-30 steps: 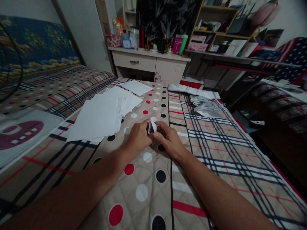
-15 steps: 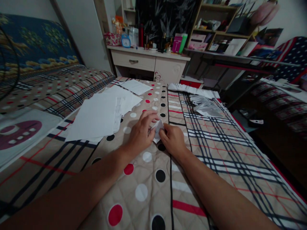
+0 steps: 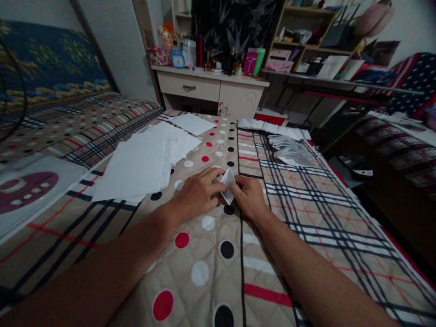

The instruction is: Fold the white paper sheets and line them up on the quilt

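Note:
A small piece of folded white paper, pointed at its top and bottom, is held just above the patterned bedspread. My right hand pinches its right side, thumb over the front and fingers curled behind. From the left, my left hand has its fingers bent against the paper's left edge. Parts of the fingertips are hidden behind the paper. Left of my hands lies a spread stack of white sheets, some with print along one edge.
At the right back lie a pile of folded paper pieces and a long row of folded white paper. A clear plastic case with a purple print is at the left edge. A dresser stands beyond the bed.
The folded paper has turned more upright and shifted slightly right, showing a pointed diamond face. My left hand has flattened and lowered, its fingers now against the paper's left side.

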`<state>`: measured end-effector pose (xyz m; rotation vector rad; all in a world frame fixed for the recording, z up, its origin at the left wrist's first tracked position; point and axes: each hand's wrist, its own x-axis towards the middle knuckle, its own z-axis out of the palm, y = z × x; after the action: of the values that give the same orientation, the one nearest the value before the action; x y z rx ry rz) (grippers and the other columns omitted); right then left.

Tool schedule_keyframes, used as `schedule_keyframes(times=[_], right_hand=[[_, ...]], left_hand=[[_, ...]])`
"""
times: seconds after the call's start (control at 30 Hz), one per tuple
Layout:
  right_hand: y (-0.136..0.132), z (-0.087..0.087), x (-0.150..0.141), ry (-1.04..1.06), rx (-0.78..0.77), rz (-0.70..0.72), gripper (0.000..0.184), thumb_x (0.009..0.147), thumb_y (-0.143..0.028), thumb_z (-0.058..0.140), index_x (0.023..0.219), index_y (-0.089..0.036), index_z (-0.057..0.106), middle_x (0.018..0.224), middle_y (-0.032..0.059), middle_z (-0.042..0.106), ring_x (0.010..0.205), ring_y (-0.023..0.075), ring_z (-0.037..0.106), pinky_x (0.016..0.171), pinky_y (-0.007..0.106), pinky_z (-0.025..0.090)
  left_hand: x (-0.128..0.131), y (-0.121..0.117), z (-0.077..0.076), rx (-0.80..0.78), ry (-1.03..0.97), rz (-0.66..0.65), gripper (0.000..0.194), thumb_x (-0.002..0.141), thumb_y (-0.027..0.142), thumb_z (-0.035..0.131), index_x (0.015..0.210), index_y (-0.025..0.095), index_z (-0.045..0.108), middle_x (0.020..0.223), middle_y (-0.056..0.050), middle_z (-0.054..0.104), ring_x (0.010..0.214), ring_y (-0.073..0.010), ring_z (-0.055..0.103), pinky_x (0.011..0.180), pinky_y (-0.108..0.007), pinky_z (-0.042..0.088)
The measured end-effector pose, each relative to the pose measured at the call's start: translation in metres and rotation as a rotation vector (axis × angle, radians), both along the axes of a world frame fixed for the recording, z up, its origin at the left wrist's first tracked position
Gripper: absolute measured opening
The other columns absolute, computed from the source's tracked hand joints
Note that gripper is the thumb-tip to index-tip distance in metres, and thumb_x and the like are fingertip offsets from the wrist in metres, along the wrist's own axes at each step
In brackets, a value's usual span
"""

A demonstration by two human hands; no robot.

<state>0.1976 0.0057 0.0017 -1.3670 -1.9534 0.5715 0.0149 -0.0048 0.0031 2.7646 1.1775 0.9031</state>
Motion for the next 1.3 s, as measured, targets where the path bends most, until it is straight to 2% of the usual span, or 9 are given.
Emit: schedule_keyframes(times=[0.07, 0.23, 0.33, 0.47, 0.57, 0.67, 0.73, 1.0, 1.3], right_hand=[[0.0, 0.0, 0.0, 0.028, -0.037, 0.039, 0.025, 0.082, -0.024, 0.05, 0.059, -0.019, 0.056, 0.054, -0.0007, 0.051, 0.053, 0.0128, 0.045, 0.052, 0.025, 0.029], [0.001, -0.001, 0.001, 0.265, -0.132, 0.084, 0.044, 0.093, -0.048, 0.042, 0.062, -0.019, 0.054, 0.055, -0.0004, 0.051, 0.053, 0.0126, 0.046, 0.051, 0.025, 0.031], [0.0, -0.001, 0.0, 0.402, -0.14, 0.133, 0.038, 0.087, -0.053, 0.054, 0.071, -0.019, 0.058, 0.06, -0.0011, 0.053, 0.057, 0.0126, 0.047, 0.053, 0.025, 0.034], [-0.001, -0.002, -0.005, 0.52, -0.169, 0.112, 0.03, 0.077, -0.046, 0.07, 0.072, -0.018, 0.059, 0.062, -0.0016, 0.054, 0.057, 0.0117, 0.045, 0.052, 0.024, 0.033], [-0.001, -0.002, -0.006, 0.588, -0.194, 0.124, 0.029, 0.077, -0.042, 0.07, 0.068, -0.018, 0.058, 0.059, -0.0029, 0.05, 0.054, 0.0102, 0.04, 0.05, 0.024, 0.03], [-0.001, -0.002, -0.005, 0.608, -0.198, 0.128, 0.028, 0.077, -0.04, 0.07, 0.066, -0.018, 0.058, 0.057, -0.0034, 0.048, 0.053, 0.0098, 0.039, 0.05, 0.024, 0.028], [0.0, -0.002, -0.005, 0.596, -0.187, 0.133, 0.027, 0.078, -0.038, 0.07, 0.065, -0.017, 0.058, 0.058, -0.0028, 0.05, 0.054, 0.0104, 0.04, 0.051, 0.025, 0.029], [-0.001, -0.002, -0.004, 0.464, -0.083, 0.183, 0.025, 0.08, -0.034, 0.067, 0.063, -0.017, 0.059, 0.06, -0.002, 0.05, 0.059, 0.0118, 0.043, 0.054, 0.025, 0.031], [-0.002, 0.0, -0.005, 0.345, -0.012, 0.246, 0.028, 0.086, -0.034, 0.062, 0.064, -0.017, 0.058, 0.061, -0.0023, 0.049, 0.06, 0.0112, 0.044, 0.057, 0.025, 0.033]], left_hand=[[0.001, 0.001, -0.002, -0.055, -0.135, -0.026, 0.002, 0.078, 0.019, 0.068, 0.08, 0.02, 0.068, 0.12, -0.009, 0.061, 0.108, -0.024, 0.06, 0.089, -0.039, 0.051], [0.004, 0.003, 0.001, -0.229, -0.467, 0.015, 0.014, 0.079, 0.025, 0.071, 0.071, 0.016, 0.065, 0.091, -0.006, 0.068, 0.08, -0.0148, 0.063, 0.071, -0.025, 0.05], [0.006, 0.004, 0.003, -0.29, -0.524, 0.111, 0.019, 0.076, 0.024, 0.071, 0.063, 0.015, 0.06, 0.07, -0.001, 0.062, 0.064, -0.0111, 0.056, 0.058, -0.022, 0.043], [0.006, 0.003, 0.002, -0.358, -0.532, 0.159, 0.024, 0.072, 0.025, 0.074, 0.058, 0.015, 0.057, 0.056, 0.004, 0.051, 0.052, -0.0078, 0.044, 0.049, -0.02, 0.033], [0.006, 0.002, 0.003, -0.337, -0.559, 0.133, 0.021, 0.073, 0.029, 0.076, 0.065, 0.015, 0.063, 0.06, 0.002, 0.057, 0.056, -0.0092, 0.05, 0.051, -0.021, 0.037], [0.006, 0.001, 0.007, -0.237, -0.632, 0.079, 0.013, 0.077, 0.027, 0.073, 0.075, 0.015, 0.068, 0.086, -0.006, 0.069, 0.079, -0.0151, 0.063, 0.067, -0.024, 0.048], [0.006, 0.0, 0.009, -0.205, -0.676, 0.068, 0.009, 0.08, 0.024, 0.071, 0.077, 0.016, 0.069, 0.099, -0.009, 0.07, 0.093, -0.0179, 0.065, 0.074, -0.026, 0.051], [0.007, 0.002, 0.005, -0.222, -0.771, 0.098, 0.005, 0.078, 0.019, 0.072, 0.076, 0.016, 0.068, 0.082, -0.005, 0.072, 0.079, -0.0156, 0.067, 0.072, -0.027, 0.055], [0.009, -0.003, 0.011, -0.041, -0.69, 0.013, 0.008, 0.078, 0.013, 0.071, 0.071, 0.016, 0.07, 0.087, -0.007, 0.073, 0.082, -0.0154, 0.068, 0.077, -0.028, 0.054]])
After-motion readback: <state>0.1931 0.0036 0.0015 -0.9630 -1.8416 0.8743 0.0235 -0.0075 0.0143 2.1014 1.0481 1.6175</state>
